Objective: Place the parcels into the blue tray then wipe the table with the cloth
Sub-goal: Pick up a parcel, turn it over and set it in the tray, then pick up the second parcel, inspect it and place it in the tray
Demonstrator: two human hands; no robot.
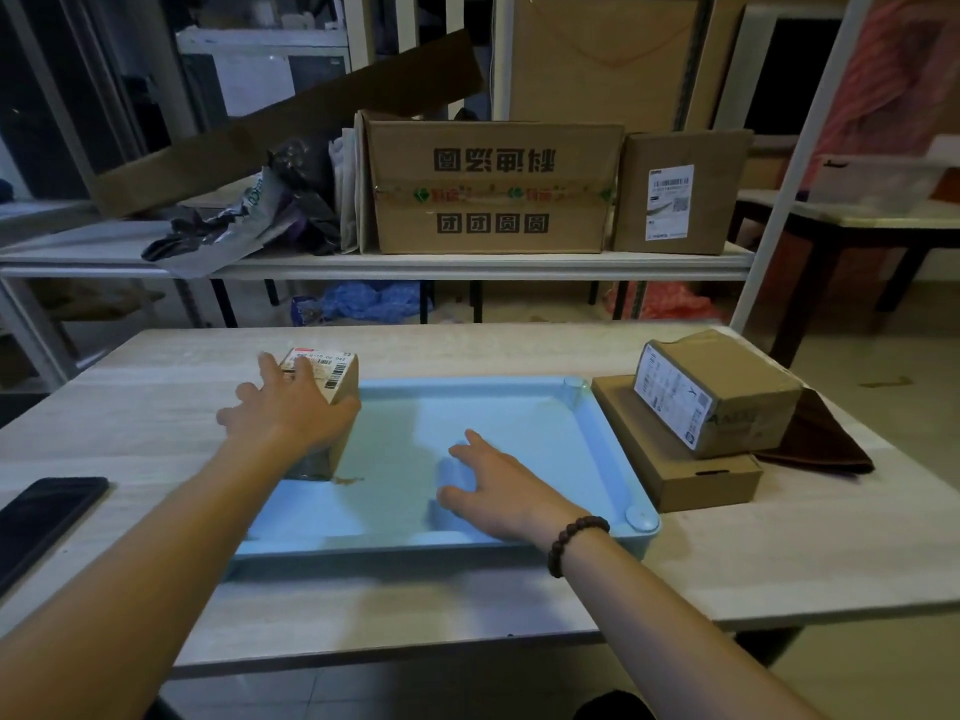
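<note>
Your left grip (291, 407) clasps the stiff, seemingly light parcel (332, 387) at the blue tray (519, 543)'s left edge; right grip (498, 485) released; hold its rigid sides

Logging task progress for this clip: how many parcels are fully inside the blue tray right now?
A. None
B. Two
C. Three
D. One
A. The blue tray has a bare floor; the left hand rests on a parcel at the tray's left edge, and the other two parcels are stacked on the table to its right.
</note>
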